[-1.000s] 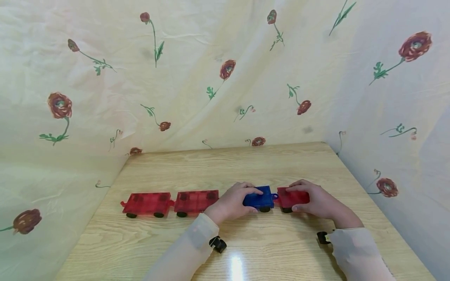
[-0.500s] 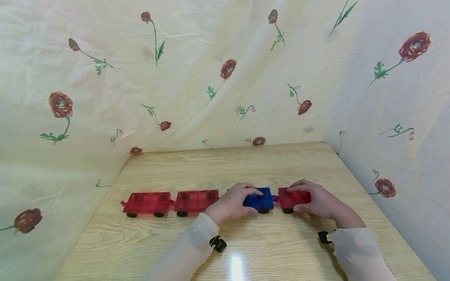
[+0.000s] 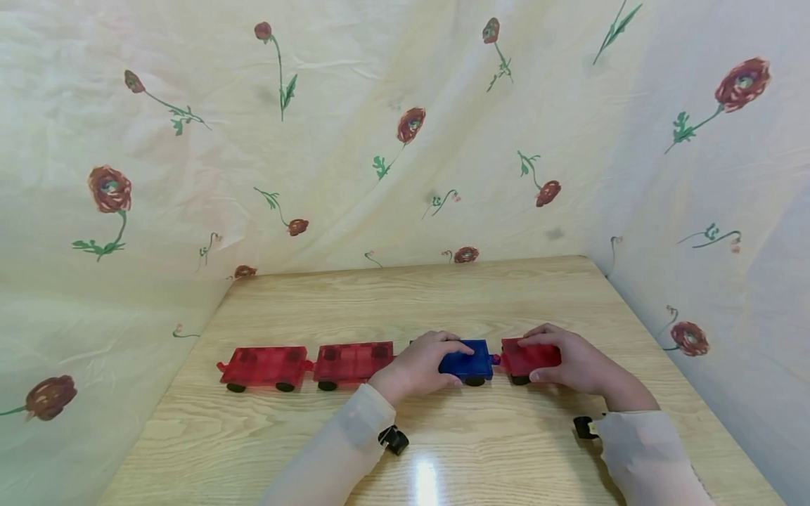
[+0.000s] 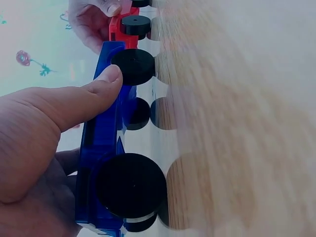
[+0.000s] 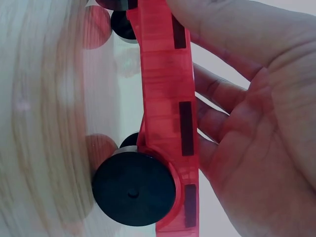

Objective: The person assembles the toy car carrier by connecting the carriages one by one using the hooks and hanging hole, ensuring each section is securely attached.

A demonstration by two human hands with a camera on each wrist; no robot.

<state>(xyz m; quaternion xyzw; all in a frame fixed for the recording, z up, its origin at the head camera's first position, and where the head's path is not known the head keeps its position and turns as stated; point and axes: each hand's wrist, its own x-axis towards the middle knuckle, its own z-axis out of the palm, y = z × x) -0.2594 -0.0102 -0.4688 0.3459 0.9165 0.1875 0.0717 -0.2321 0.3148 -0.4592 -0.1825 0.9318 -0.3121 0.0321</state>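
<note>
My left hand (image 3: pixel 419 367) grips a blue toy wagon (image 3: pixel 467 360) by its long sides, the thumb low near a black wheel (image 4: pixel 132 66). To its right, my right hand (image 3: pixel 571 358) holds a red toy wagon (image 3: pixel 528 360) between thumb and fingers. Both wagons sit upright with their wheels on the table. At the coupling (image 3: pixel 496 359) between them, the blue wagon's ring overlaps the red wagon's hook; whether they are fully hooked is too small to tell. The left end of the blue wagon is hidden behind my left hand in the head view.
On the left, a red wagon (image 3: pixel 264 367) is joined end to end with another red wagon (image 3: pixel 354 364), whose right end reaches my left wrist. The wooden table (image 3: pixel 405 295) is bordered by flowered cloth (image 3: pixel 354 140) at the back and sides.
The blue wagon's right end has come down and its ring has dropped onto the red wagon's hook. My right hand and its red wagon have shifted slightly right.
</note>
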